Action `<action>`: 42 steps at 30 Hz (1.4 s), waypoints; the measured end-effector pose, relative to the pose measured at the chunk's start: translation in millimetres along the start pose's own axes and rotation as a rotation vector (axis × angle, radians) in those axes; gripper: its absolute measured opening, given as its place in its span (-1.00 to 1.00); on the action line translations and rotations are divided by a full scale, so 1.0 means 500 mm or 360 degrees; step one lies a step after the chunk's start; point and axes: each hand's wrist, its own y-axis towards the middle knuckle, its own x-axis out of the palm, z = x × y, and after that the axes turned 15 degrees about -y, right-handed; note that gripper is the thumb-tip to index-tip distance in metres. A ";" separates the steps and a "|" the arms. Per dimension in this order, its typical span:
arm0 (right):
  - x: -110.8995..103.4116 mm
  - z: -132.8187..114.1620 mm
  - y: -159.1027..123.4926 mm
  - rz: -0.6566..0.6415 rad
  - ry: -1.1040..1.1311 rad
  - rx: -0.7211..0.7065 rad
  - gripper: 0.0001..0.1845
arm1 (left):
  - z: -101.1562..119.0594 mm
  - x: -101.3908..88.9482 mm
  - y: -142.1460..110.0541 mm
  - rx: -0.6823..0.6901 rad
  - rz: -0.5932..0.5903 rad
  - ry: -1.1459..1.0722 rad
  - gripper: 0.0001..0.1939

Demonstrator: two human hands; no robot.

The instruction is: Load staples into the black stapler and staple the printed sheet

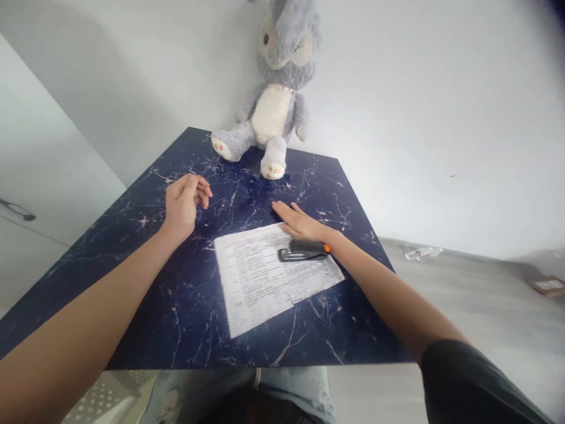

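Observation:
Printed sheets of paper (pixel 256 288) lie at a slant on the table, one corner sticking out from under another. On their right part rests a black stapler with an orange end (pixel 304 248). My right hand (pixel 298 221) lies flat at the far edge of the paper, fingers stretched out and holding nothing; its wrist passes close beside the stapler's orange end. To the left of the paper, my left hand (pixel 188 200) is over the table with its fingers loosely bent and apart, nothing in them.
A grey plush rabbit (pixel 273 112) sits at the back of the dark blue marbled table (pixel 194 312), against the white wall. Clear plastic (pixel 422 253) and a cardboard box (pixel 548 285) lie on the floor to the right. A white cabinet door with a handle (pixel 17 209) stands left.

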 end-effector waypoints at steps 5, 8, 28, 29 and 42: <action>-0.012 -0.121 0.210 0.0250 -0.0027 -0.0395 -0.45 | 0.037 -0.039 0.032 0.0181 0.0278 -0.0017 -0.67; -0.010 -0.157 0.271 0.0440 -0.0029 -0.0524 -0.45 | 0.055 -0.054 0.041 0.0324 0.0270 0.0015 -0.65; -0.022 -0.079 -0.068 0.0428 0.0339 0.0302 -0.51 | -0.010 0.099 -0.125 0.0219 -0.1315 0.1307 -0.69; -0.043 -0.087 -0.074 0.0506 0.0463 0.0298 -0.56 | -0.013 0.103 -0.130 0.0211 -0.1335 0.1345 -0.67; -0.177 -0.068 -0.247 0.0337 0.0419 0.0782 -0.82 | -0.026 0.087 -0.118 0.0149 -0.1390 0.1231 -0.82</action>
